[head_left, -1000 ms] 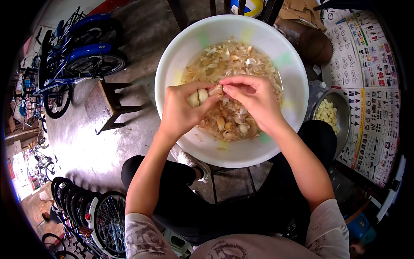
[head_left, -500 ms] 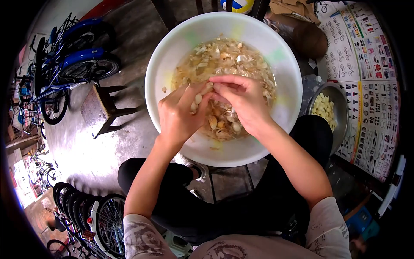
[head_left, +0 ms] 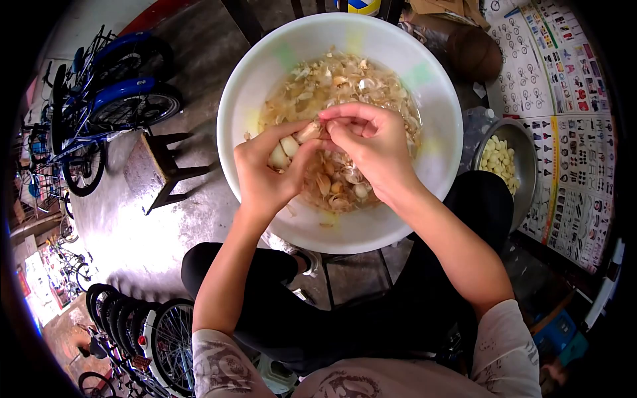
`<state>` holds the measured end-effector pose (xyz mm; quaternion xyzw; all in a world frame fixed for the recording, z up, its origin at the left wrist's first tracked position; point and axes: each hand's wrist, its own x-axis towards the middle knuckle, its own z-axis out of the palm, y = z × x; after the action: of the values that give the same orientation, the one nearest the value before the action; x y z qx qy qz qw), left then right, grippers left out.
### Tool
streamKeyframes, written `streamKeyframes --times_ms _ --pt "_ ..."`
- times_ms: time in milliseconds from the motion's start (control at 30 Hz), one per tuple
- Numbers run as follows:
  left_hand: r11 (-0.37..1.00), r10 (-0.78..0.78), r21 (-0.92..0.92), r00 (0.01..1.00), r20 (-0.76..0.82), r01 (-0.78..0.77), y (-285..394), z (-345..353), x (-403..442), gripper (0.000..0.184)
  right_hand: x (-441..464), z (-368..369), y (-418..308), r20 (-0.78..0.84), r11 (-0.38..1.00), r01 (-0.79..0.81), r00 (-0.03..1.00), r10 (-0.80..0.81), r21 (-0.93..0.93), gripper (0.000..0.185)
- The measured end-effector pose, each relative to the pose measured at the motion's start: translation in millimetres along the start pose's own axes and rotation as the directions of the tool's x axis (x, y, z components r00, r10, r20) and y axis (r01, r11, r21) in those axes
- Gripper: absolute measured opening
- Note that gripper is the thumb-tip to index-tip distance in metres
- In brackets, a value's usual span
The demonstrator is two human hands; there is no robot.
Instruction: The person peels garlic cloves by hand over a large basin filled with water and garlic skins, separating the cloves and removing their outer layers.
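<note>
Over a wide white basin (head_left: pixel 249 73) both hands meet. My left hand (head_left: pixel 265 172) is closed round several pale garlic cloves (head_left: pixel 280 156), and its thumb and forefinger pinch one garlic clove (head_left: pixel 308 132) with some skin on it. The fingertips of my right hand (head_left: pixel 371 142) are pressed together at that clove's right end; the bit between them is partly hidden. Below, in cloudy water, float loose garlic skins (head_left: pixel 345 83) and several unpeeled cloves (head_left: pixel 338 189).
A metal bowl (head_left: pixel 527 159) of peeled cloves (head_left: pixel 497 162) stands right of the basin beside my knee, next to a table covered with printed sheets (head_left: pixel 570 139). To the left are a wooden stool (head_left: pixel 149 172) and parked bicycles (head_left: pixel 126 99). A brown ball (head_left: pixel 474 58) lies behind.
My left hand has turned and opened somewhat, so the cloves in its grasp show more. Both hands stay together at the pinched clove. The whole view has shifted slightly.
</note>
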<state>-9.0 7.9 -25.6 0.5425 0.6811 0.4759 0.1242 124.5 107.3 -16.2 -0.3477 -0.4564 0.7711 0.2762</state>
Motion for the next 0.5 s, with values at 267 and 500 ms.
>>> streamKeyframes --times_ms 267,500 --pt "0.904 -0.336 -0.249 0.937 0.091 0.348 2.3 -6.1 1.1 0.020 2.0 -0.8 -9.8 0.070 0.999 -0.007 0.998 0.003 0.045 0.016" --pt "0.938 -0.264 -0.212 0.962 0.074 0.273 3.0 -4.1 3.0 0.023 2.1 -4.7 -1.5 0.154 0.932 0.273 0.958 -0.241 -0.237 0.016"
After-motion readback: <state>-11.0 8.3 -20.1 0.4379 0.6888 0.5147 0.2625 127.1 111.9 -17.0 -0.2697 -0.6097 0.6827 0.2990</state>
